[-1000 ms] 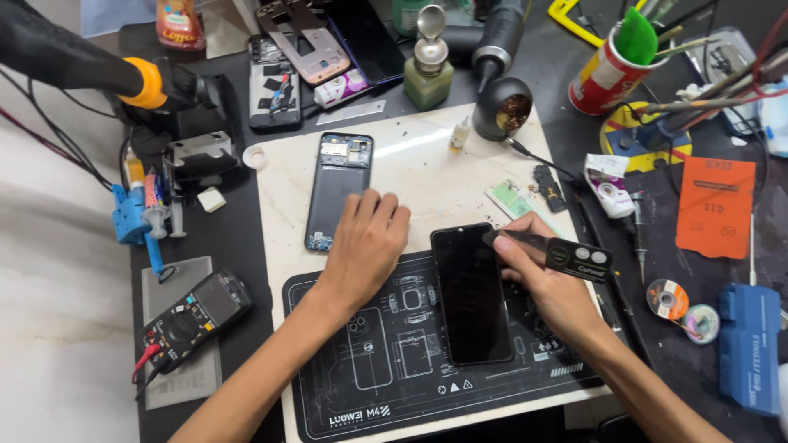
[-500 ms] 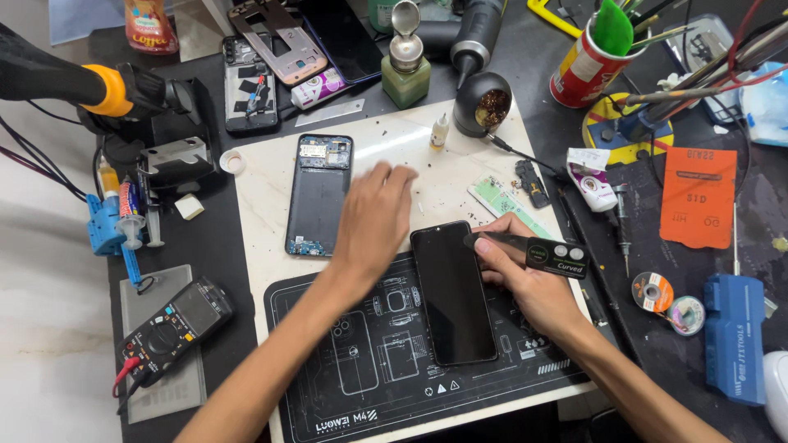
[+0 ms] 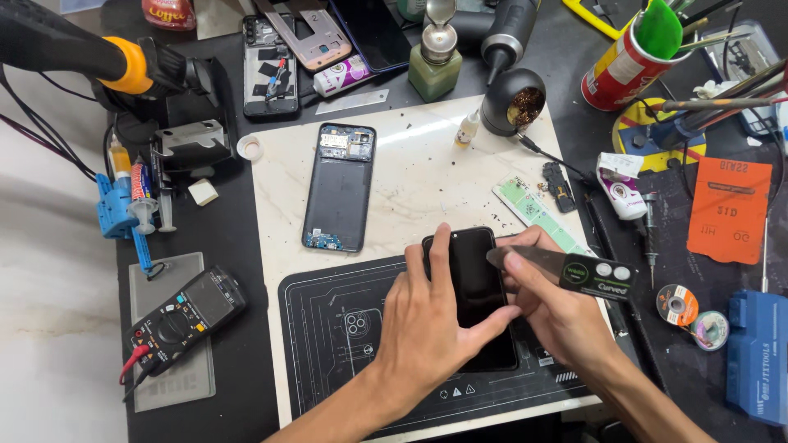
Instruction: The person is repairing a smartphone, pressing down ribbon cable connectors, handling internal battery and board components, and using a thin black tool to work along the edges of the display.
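The person's 2 forearms are bare, with no sleeves in view. The left hand (image 3: 427, 328) and the right hand (image 3: 558, 308) wear no gloves, rings or watch. The fingernails are short and unpainted.

Black phone screen (image 3: 469, 283) flat on dark mat; thin opening tool (image 3: 566, 271) at its right edge
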